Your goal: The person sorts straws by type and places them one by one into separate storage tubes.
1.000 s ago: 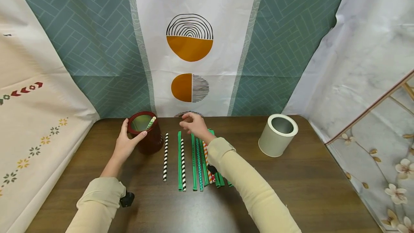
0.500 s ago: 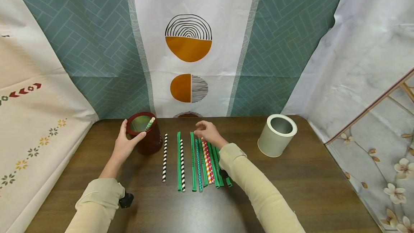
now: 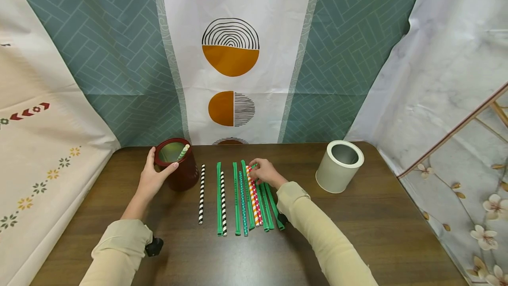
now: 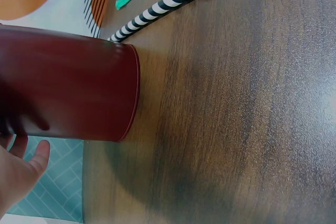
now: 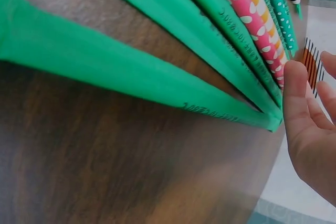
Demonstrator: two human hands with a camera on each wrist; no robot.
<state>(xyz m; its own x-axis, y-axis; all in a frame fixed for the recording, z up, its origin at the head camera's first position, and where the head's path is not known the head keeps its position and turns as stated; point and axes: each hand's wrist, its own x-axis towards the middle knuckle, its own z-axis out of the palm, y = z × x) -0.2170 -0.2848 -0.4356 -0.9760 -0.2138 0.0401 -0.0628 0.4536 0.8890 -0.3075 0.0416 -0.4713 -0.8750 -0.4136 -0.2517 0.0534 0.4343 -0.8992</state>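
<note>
A dark red can [image 3: 183, 171] stands at the table's back left, a pale green-striped straw [image 3: 184, 152] leaning inside it. My left hand [image 3: 152, 175] holds this can near its rim, thumb at the front right and fingers along the left side. In the middle lies a row of straws: green-wrapped ones, a teal dotted straw [image 3: 243, 208], an orange-striped straw [image 3: 252, 197] and a pink dotted straw [image 3: 258, 204]. Over their far ends is my right hand [image 3: 267, 173], thumb and fingers apart. In the right wrist view, the thumb [image 5: 295, 77] is right at the pink straw's end.
A cream can [image 3: 337, 171] stands at the back right of the brown table [image 3: 357, 233]. One black-and-white straw [image 3: 202, 193] lies near the red can; another black-and-white straw [image 3: 224, 206] lies against a green-wrapped straw [image 3: 219, 197]. Patterned cloth [image 3: 234, 56] hangs behind.
My right hand has moved right and toward me, from beyond the straws to over the pink straw's far end, uncovering more straws. The left hand has stayed on the red can.
</note>
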